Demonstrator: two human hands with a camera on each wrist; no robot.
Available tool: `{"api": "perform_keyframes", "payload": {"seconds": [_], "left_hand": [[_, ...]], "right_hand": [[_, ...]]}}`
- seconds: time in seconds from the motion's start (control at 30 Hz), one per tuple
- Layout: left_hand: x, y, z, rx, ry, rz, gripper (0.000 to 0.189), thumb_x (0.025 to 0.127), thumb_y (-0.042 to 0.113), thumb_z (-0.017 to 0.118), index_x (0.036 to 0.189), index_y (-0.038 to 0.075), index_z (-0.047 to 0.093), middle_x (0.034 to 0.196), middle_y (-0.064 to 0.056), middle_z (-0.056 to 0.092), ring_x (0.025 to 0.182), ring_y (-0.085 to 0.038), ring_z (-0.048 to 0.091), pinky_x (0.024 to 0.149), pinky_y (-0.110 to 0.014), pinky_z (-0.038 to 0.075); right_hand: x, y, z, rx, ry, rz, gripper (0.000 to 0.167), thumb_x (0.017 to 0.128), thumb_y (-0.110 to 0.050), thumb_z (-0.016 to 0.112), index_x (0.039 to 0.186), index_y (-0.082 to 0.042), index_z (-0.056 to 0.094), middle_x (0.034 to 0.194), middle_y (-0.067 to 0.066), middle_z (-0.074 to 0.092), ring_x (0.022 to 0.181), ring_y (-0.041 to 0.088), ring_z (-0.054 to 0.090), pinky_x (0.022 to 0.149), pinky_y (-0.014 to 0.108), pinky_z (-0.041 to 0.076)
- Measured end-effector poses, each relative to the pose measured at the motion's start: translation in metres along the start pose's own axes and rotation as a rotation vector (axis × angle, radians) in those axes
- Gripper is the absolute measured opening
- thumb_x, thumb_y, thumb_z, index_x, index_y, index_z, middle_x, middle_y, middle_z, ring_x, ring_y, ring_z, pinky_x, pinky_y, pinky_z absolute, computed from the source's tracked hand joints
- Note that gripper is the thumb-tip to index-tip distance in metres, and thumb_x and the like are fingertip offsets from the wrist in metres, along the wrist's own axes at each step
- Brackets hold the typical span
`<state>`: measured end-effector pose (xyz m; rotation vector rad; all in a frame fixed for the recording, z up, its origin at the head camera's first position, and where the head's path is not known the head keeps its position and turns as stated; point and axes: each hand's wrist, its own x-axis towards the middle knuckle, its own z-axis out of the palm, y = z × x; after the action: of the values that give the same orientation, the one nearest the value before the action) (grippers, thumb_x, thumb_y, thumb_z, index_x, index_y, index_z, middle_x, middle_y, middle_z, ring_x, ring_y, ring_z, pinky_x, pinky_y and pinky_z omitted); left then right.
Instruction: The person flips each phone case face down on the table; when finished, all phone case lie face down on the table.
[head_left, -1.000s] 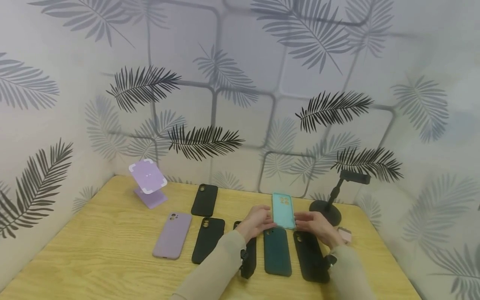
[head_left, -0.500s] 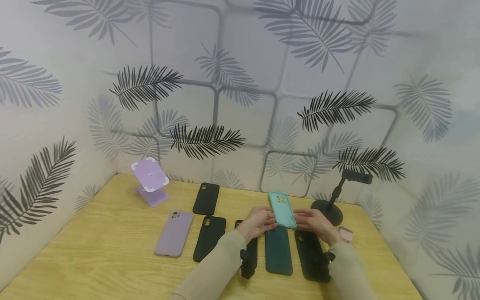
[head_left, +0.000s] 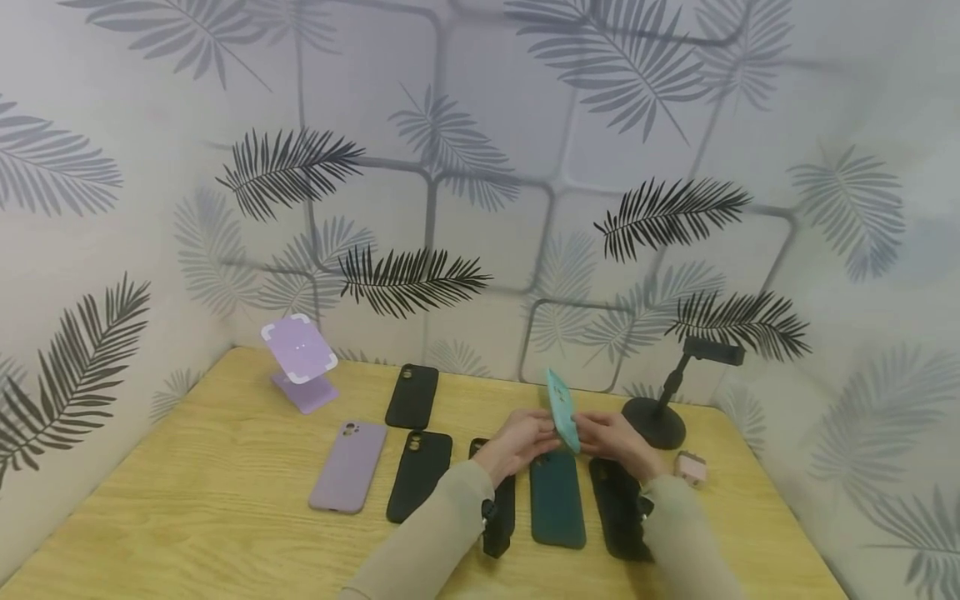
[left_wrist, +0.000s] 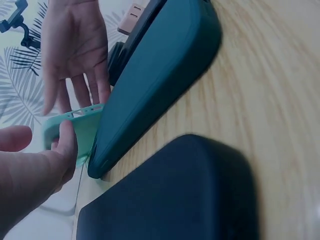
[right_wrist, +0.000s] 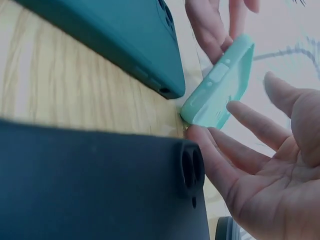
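A mint-green phone case [head_left: 562,408] is tipped up steeply between my hands at the back of the table. My left hand [head_left: 519,442] holds it by its near left edge; in the left wrist view one finger bends over the rim of the case [left_wrist: 86,131], the thumb apart. My right hand [head_left: 615,440] touches the other side; in the right wrist view its fingers [right_wrist: 250,155] reach out fairly straight, fingertips at the case. Just in front lies a dark teal phone case [head_left: 557,502]. Black phone cases lie under my left forearm [head_left: 504,504] and right wrist [head_left: 618,512].
To the left are a lilac phone case [head_left: 348,467] and two black ones, one near [head_left: 420,477] and one farther back [head_left: 412,397]. A purple stand [head_left: 302,354] is at back left, a black stand [head_left: 660,408] at back right. A pink charger plug [head_left: 691,469] sits beside my right forearm.
The mint case lay flat, then tilted, and now stands nearly edge-on. My right hand has shifted left with it; the left hand has barely moved. The other cases stay put.
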<state>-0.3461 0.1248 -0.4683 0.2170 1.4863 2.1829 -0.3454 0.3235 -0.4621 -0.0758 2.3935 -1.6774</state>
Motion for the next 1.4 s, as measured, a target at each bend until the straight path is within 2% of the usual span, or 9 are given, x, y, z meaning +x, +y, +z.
{"api": "perform_keyframes", "payload": {"seconds": [0.17, 0.3, 0.47, 0.57, 0.73, 0.87, 1.13, 1.27, 1.4], "left_hand": [[0.0, -0.003, 0.005, 0.027, -0.01, 0.028, 0.05, 0.097, -0.007, 0.045, 0.146, -0.004, 0.04, 0.143, -0.025, 0.048, 0.133, -0.037, 0.048, 0.11, -0.045, 0.044], [0.0, -0.005, 0.009, 0.035, -0.02, 0.027, 0.052, 0.096, -0.007, 0.046, 0.148, -0.001, 0.038, 0.143, -0.024, 0.048, 0.134, -0.038, 0.046, 0.112, -0.046, 0.041], [-0.001, -0.004, 0.01, 0.119, -0.06, 0.028, 0.055, 0.095, -0.008, 0.044, 0.149, 0.004, 0.039, 0.149, -0.024, 0.039, 0.138, -0.036, 0.04, 0.116, -0.048, 0.036], [-0.002, -0.003, 0.008, 0.183, -0.082, 0.017, 0.055, 0.095, -0.007, 0.045, 0.149, 0.007, 0.041, 0.156, -0.024, 0.028, 0.144, -0.036, 0.031, 0.119, -0.051, 0.029], [-0.004, 0.0, 0.004, 0.238, -0.088, -0.015, 0.052, 0.097, -0.002, 0.047, 0.148, 0.008, 0.043, 0.159, -0.021, 0.025, 0.148, -0.036, 0.023, 0.122, -0.053, 0.021], [-0.004, 0.002, 0.004, 0.241, -0.062, -0.03, 0.052, 0.097, -0.002, 0.048, 0.147, 0.005, 0.042, 0.158, -0.021, 0.026, 0.147, -0.035, 0.027, 0.121, -0.051, 0.024], [-0.002, 0.001, -0.001, 0.198, -0.027, -0.042, 0.051, 0.098, -0.002, 0.047, 0.148, 0.002, 0.04, 0.158, -0.023, 0.025, 0.141, -0.037, 0.036, 0.111, -0.048, 0.042], [-0.002, -0.001, -0.005, 0.186, -0.024, -0.045, 0.05, 0.099, 0.0, 0.047, 0.149, 0.002, 0.039, 0.156, -0.022, 0.03, 0.138, -0.036, 0.04, 0.106, -0.045, 0.047], [-0.001, -0.001, -0.007, 0.183, -0.025, -0.042, 0.05, 0.099, 0.0, 0.046, 0.149, -0.001, 0.037, 0.155, -0.023, 0.031, 0.138, -0.035, 0.041, 0.105, -0.043, 0.048]], "right_hand": [[0.002, -0.004, 0.008, 0.027, -0.033, 0.02, 0.062, 0.103, -0.035, 0.05, 0.14, 0.015, 0.042, 0.131, 0.034, 0.056, 0.12, 0.037, 0.06, 0.099, 0.043, 0.054], [0.004, -0.006, 0.012, 0.054, -0.016, 0.047, 0.066, 0.102, -0.04, 0.051, 0.139, 0.014, 0.042, 0.131, 0.032, 0.057, 0.117, 0.032, 0.062, 0.098, 0.043, 0.054], [0.006, -0.005, 0.009, 0.109, -0.027, 0.037, 0.063, 0.103, -0.036, 0.05, 0.141, 0.013, 0.041, 0.131, 0.03, 0.057, 0.106, 0.02, 0.067, 0.096, 0.04, 0.056], [0.005, -0.002, 0.005, 0.162, -0.037, 0.016, 0.061, 0.104, -0.033, 0.05, 0.143, 0.012, 0.038, 0.133, 0.031, 0.056, 0.106, 0.019, 0.067, 0.096, 0.039, 0.056], [0.003, -0.003, 0.003, 0.187, 0.001, 0.012, 0.054, 0.104, -0.025, 0.049, 0.143, 0.012, 0.039, 0.125, 0.022, 0.064, 0.1, 0.019, 0.069, 0.093, 0.041, 0.057], [0.003, -0.004, 0.0, 0.167, 0.034, 0.001, 0.05, 0.103, -0.019, 0.05, 0.141, 0.012, 0.041, 0.123, 0.021, 0.065, 0.097, 0.017, 0.07, 0.091, 0.04, 0.058], [0.0, -0.001, -0.004, 0.136, 0.129, -0.014, 0.05, 0.099, -0.017, 0.059, 0.14, 0.008, 0.045, 0.133, 0.028, 0.057, 0.1, 0.016, 0.068, 0.091, 0.037, 0.058], [-0.005, 0.0, -0.007, 0.074, 0.151, -0.014, 0.047, 0.098, -0.014, 0.061, 0.138, 0.008, 0.049, 0.131, 0.028, 0.058, 0.099, 0.018, 0.069, 0.087, 0.034, 0.06], [-0.009, 0.001, -0.011, -0.02, 0.163, -0.01, 0.043, 0.097, -0.011, 0.061, 0.133, 0.011, 0.053, 0.125, 0.029, 0.062, 0.097, 0.024, 0.071, 0.084, 0.037, 0.06]]}}
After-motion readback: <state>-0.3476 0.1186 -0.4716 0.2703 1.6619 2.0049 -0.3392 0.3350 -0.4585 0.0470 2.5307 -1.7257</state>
